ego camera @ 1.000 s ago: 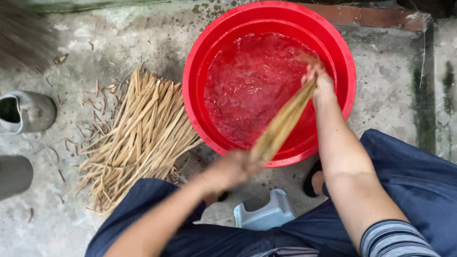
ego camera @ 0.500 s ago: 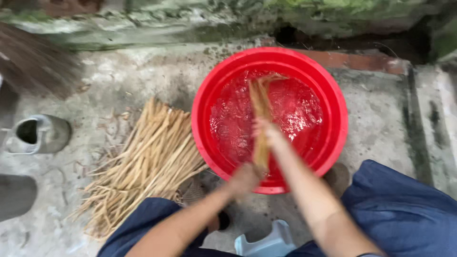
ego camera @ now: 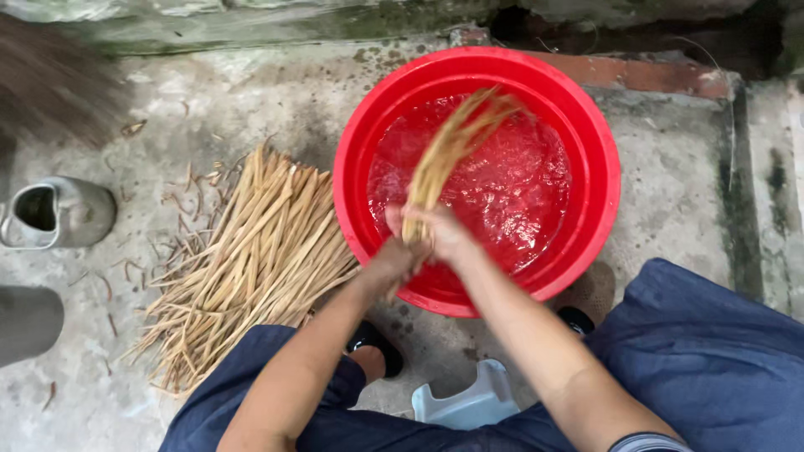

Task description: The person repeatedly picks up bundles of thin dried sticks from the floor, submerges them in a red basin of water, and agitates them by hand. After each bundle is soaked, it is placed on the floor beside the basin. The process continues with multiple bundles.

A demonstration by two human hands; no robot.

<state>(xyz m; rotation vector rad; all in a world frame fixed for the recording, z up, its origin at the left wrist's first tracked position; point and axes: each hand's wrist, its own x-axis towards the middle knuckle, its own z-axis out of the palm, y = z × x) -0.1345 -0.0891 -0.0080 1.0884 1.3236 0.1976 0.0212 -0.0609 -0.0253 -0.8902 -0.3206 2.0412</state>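
Observation:
A round red basin (ego camera: 603,167) full of rippling water stands on the concrete floor in front of me. Both hands grip one bundle of tan straw stalks (ego camera: 448,151) at its near end, over the basin's front rim. My left hand (ego camera: 394,258) holds the bundle's base. My right hand (ego camera: 440,230) clasps it just above. The free ends of the stalks fan out over the water, blurred by motion.
A heap of loose straw stalks (ego camera: 251,259) lies left of the basin. A grey rubber boot (ego camera: 59,213) stands at the far left, another boot (ego camera: 25,322) below it. A pale plastic stool (ego camera: 465,402) sits between my knees. A mossy wall (ego camera: 251,21) runs behind.
The bundle swung from the basin's right side to its middle. My right hand slid down from the far end to join the left hand at the base.

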